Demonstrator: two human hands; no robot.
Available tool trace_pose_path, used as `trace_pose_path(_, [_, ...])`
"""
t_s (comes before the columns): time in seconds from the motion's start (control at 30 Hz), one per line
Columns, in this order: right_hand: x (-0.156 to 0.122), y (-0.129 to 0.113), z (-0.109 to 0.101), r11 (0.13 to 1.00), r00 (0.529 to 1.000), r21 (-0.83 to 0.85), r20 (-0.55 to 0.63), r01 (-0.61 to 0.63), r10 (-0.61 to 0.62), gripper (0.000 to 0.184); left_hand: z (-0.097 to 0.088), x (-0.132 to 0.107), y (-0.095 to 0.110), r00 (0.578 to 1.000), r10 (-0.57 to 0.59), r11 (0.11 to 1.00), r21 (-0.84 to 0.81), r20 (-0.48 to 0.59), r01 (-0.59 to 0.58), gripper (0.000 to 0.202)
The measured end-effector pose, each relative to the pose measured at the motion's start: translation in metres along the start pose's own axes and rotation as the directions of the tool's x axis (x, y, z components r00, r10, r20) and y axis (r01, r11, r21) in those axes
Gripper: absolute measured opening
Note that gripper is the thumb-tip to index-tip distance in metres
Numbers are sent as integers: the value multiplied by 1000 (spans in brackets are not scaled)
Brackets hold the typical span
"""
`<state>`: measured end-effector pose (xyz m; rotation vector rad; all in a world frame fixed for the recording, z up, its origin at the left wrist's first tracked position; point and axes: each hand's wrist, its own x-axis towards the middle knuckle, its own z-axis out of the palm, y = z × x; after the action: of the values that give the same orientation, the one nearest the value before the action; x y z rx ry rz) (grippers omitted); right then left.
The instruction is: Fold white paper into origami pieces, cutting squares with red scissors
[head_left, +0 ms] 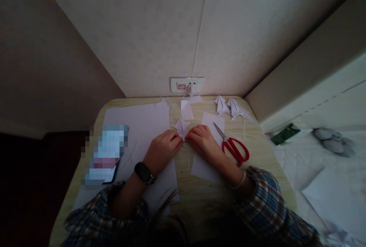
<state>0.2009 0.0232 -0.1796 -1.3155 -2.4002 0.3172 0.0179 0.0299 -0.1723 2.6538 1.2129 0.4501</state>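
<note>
Between my hands, near the middle of the table, is a small folded white paper figure with pointed corners. My left hand pinches its near left edge, fingers closed. From the other side my right hand grips the near right edge, also with closed fingers; the fingertips partly hide that end of the paper. Red-handled scissors lie just right of my right hand, blades toward the wall, partly over a white paper piece. At the back right sit two finished-looking folded paper figures of similar shape.
A large white paper sheet covers the table's left side, with a phone on it, its screen blurred. Paper scraps lie near the wall socket. To the right, a bed holds a green-and-white packet and paper.
</note>
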Motion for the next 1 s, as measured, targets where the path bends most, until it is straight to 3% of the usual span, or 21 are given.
trace_pose_path(0.33, [7, -1, 1, 995, 995, 22, 17, -95, 95, 15, -3, 11, -1, 993, -104, 979, -173, 54, 112, 19])
trace_pose_path(0.63, [21, 6, -7, 980, 976, 75, 132, -186, 175, 11, -11, 28, -5, 962, -219, 948, -199, 164, 250, 14])
trace_pose_path(1.0, [16, 4, -14, 977, 970, 1, 117, -213, 211, 4, -10, 29, -3, 952, -224, 943, -200, 208, 266, 22])
